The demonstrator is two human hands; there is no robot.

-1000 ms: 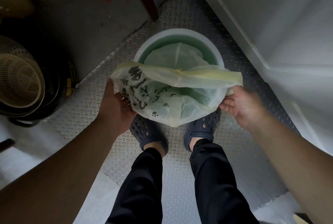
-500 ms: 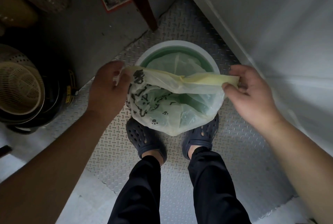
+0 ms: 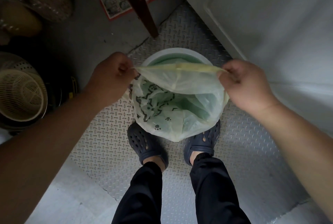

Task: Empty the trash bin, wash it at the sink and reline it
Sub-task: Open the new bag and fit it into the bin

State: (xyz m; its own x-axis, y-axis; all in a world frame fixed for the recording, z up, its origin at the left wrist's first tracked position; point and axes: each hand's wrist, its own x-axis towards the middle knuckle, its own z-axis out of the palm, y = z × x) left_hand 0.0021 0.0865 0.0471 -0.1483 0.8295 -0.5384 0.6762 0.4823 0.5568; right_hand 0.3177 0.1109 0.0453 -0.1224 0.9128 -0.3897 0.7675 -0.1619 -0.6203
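Head view: left hand and right hand each pinch one bag over one bin.

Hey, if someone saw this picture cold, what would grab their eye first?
Most likely the pale yellow bag printed with black paw prints, stretched open in the middle of the view between the left hand and the right hand. Right under it stands the round bin, white-rimmed and green inside, on the diamond-plate floor, with two dark clogs just below the bag.
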